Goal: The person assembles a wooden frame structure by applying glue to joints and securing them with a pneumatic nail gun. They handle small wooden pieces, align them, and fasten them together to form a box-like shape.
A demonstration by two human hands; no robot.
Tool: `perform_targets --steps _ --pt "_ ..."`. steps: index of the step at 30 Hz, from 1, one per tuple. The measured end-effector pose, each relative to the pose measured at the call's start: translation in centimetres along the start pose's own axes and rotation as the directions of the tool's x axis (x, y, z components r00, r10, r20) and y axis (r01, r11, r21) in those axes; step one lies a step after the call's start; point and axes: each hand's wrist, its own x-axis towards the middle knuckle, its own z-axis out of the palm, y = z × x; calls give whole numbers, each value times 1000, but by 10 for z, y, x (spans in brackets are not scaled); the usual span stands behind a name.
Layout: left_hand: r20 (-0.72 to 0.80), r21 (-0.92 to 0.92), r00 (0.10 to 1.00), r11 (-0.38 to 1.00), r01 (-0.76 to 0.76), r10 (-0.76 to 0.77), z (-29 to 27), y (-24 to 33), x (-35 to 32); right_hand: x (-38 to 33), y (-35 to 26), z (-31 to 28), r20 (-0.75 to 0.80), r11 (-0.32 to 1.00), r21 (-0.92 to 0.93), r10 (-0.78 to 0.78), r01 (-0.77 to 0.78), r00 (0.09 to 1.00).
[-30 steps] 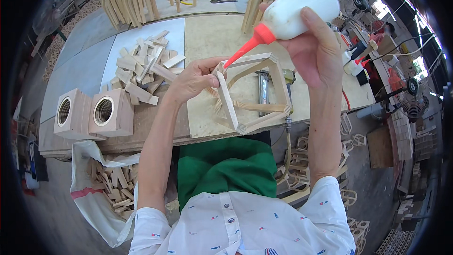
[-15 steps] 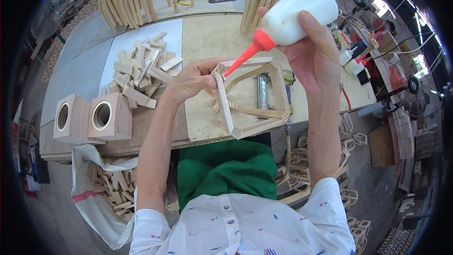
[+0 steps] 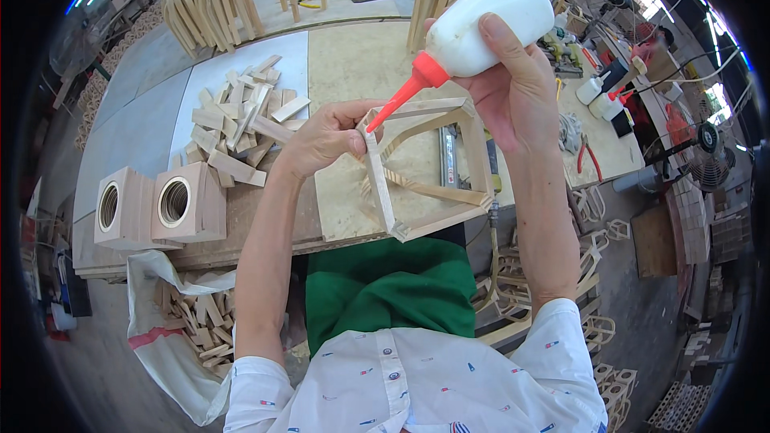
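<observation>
A pale wooden frame (image 3: 383,186) with several straight sides and curved crossing strips is held tilted above the table's near edge. My left hand (image 3: 330,140) pinches its upper left corner between thumb and fingers. In my right hand (image 3: 517,96) is a white squeeze bottle (image 3: 501,24), tipped down to the left with my thumb across its near side. The bottle's long red nozzle (image 3: 397,102) reaches the frame at that same corner, close to my left thumb. Whether anything flows from the tip is too small to tell. Behind the frame lies a silver tool (image 3: 447,156), partly hidden.
Loose wood pieces (image 3: 212,119) lie piled at the left, beyond two square blocks with round holes (image 3: 190,212). Bent-wood arches (image 3: 228,4) stand at the back. Red-handled pliers (image 3: 591,162) and small bottles lie right. A sack of offcuts (image 3: 178,373) stands below the table's left edge.
The bottle and my right hand have moved left and slightly down, bringing the nozzle tip onto the frame's corner. My left hand keeps its hold on the frame.
</observation>
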Motion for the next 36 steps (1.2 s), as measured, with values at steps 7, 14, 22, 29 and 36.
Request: perform_targets --steps 7,14,22,29,36 --pt "3 5 1000 1000 -3 3 1 1 1 -2 1 1 -16 1000 -13 -12 12 1000" --pt "-3 30 1000 999 27 -27 0 -1 1 1 1 -2 -34 999 -23 -45 44 998" --pt "-12 -42 1000 999 4 -5 3 2 -3 1 -8 -20 -120 990 -84 -123 113 985" --pt "7 -38 1000 999 -4 5 -1 -6 -2 0 -11 -33 -158 988 -92 -138 124 978" --pt "0 -24 1000 1000 -13 13 -1 -3 -3 -9 -24 -61 -222 993 1 -118 121 968"
